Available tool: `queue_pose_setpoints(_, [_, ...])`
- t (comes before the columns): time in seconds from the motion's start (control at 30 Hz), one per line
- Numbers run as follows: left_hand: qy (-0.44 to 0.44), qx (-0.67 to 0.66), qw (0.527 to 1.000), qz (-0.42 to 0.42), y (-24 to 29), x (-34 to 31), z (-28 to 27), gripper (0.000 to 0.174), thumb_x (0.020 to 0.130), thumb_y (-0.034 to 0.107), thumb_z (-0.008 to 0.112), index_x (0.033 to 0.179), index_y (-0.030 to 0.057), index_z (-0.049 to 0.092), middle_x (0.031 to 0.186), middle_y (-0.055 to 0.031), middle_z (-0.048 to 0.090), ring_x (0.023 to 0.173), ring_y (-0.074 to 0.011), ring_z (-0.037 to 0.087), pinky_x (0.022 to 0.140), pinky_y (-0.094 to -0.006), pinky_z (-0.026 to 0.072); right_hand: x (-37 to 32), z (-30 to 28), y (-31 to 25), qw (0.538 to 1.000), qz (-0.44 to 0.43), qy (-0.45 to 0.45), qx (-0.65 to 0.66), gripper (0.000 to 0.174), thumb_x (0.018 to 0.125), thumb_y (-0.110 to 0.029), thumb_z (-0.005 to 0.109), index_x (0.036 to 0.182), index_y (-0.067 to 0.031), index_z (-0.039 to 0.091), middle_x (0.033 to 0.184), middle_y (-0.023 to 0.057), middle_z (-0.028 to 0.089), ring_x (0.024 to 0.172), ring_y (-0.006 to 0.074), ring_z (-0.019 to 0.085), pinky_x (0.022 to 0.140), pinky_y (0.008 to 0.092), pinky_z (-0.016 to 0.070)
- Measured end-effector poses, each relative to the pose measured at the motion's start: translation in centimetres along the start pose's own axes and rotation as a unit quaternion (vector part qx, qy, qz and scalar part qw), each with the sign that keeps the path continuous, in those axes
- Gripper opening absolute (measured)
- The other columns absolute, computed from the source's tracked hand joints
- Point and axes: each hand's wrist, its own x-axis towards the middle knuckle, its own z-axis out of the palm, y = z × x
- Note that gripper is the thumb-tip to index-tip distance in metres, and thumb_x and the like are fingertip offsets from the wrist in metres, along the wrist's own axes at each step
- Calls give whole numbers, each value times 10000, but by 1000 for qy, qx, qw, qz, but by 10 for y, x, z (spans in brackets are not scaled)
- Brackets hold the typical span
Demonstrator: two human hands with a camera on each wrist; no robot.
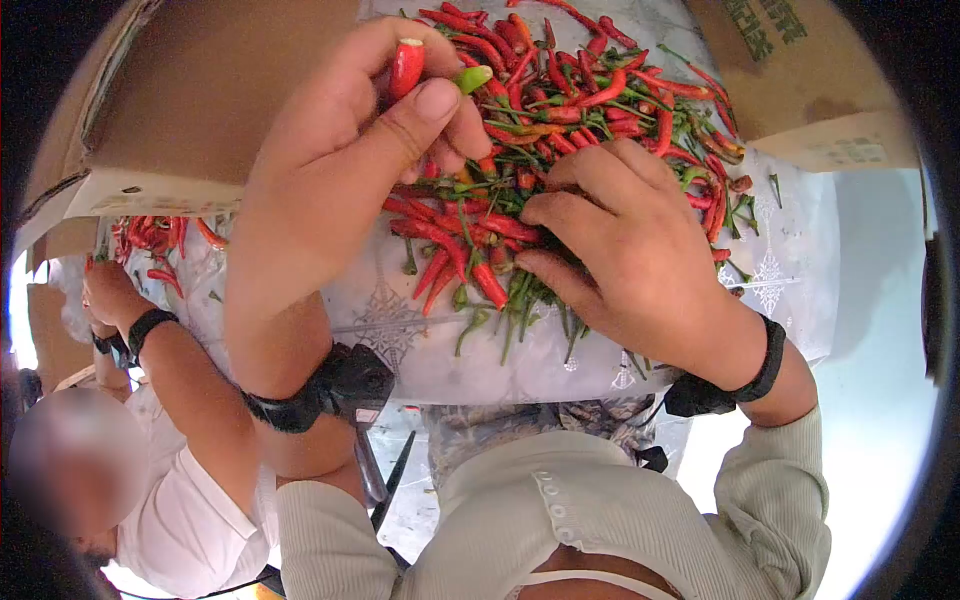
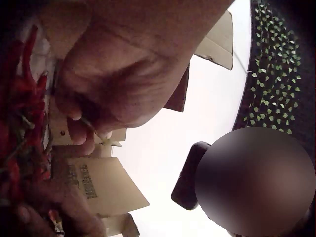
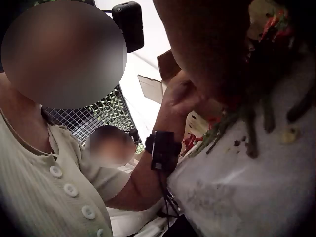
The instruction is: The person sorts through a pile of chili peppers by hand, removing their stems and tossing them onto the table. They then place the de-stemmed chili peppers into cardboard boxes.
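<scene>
In the head view my left hand (image 1: 345, 150) is raised over the left side of a pile of chili peppers. It holds a red chili pepper (image 1: 406, 68) with a pale, stemless end up, against the curled fingers. By the thumb tip a short green piece (image 1: 473, 79) sticks out. My right hand (image 1: 640, 235) lies low on the pile with bent fingers; its fingertips reach among red chilies (image 1: 470, 225) and green stems, and I cannot tell whether they pinch one. The left wrist view shows the left hand (image 2: 123, 84) from its underside, with the right hand (image 2: 69, 210) below it.
Loose green stems (image 1: 515, 310) lie along the near edge of the pile on a patterned white table cover (image 1: 400, 330). Cardboard boxes stand at left (image 1: 190, 100) and right (image 1: 810, 90). Another person (image 1: 190, 480) sits at left, by more red chilies (image 1: 150, 235).
</scene>
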Motion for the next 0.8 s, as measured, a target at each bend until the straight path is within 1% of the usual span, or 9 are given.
queue_pose_setpoints(0.13, [-29,-23,999,-12,-6,5,-3,221,962,241,516,1056,52,581,832,16,548,700,-54,459,618,-189,357,-2,3,0,999,-13,11,-46,311,618,-75,739,905,-69,620,964,79,565,888,279,529,742,387,432])
queue_pose_setpoints(0.23, [0,30,999,14,-5,5,7,186,936,223,570,1011,54,591,827,34,539,700,-47,463,631,-190,369,-2,4,1,997,-16,32,-65,293,625,-81,730,894,-70,614,956,76,564,890,283,526,752,390,427])
queue_pose_setpoints(0.3, [-10,66,998,19,-12,6,8,165,908,205,616,979,57,594,828,42,541,713,-40,470,646,-188,380,-1,3,-1,997,-6,30,-68,266,643,-91,729,880,-72,610,957,77,564,893,286,525,759,392,424])
queue_pose_setpoints(0.43, [-24,76,997,1,-14,10,9,164,864,179,684,935,64,592,820,47,556,734,-33,489,654,-184,400,2,1,-2,999,8,7,-38,244,662,-105,740,860,-79,601,958,76,566,910,288,524,781,398,417])
queue_pose_setpoints(0.5, [-15,54,998,-6,-14,9,9,164,868,191,681,931,64,599,805,46,559,718,-36,495,637,-185,400,2,5,1,1000,2,21,-8,237,670,-112,745,851,-79,596,939,73,570,907,287,525,790,404,415])
queue_pose_setpoints(0.6, [6,31,999,0,-14,8,10,167,871,192,679,942,58,610,792,44,563,694,-39,499,619,-188,403,0,-1,4,1000,17,-4,10,236,685,-87,741,869,-65,594,913,87,587,861,284,542,784,381,427])
queue_pose_setpoints(0.7, [31,1,999,-33,-10,8,8,202,838,197,719,938,42,633,772,45,572,688,-35,491,615,-194,403,-1,0,11,987,56,72,131,211,699,-123,728,858,-81,594,846,92,585,797,304,560,728,404,447])
queue_pose_setpoints(0.73, [38,-10,998,-51,-8,8,7,220,822,200,739,933,36,643,763,46,576,689,-32,487,615,-197,403,0,-5,7,961,117,84,237,167,781,-51,684,915,-51,584,862,77,620,785,235,599,735,325,474])
queue_pose_setpoints(0.8, [34,-43,998,-42,-5,8,7,239,813,203,748,953,34,652,771,45,580,692,-41,499,624,-202,414,0,-4,13,886,162,112,421,142,834,-36,651,953,-30,573,871,52,624,809,165,598,753,272,470])
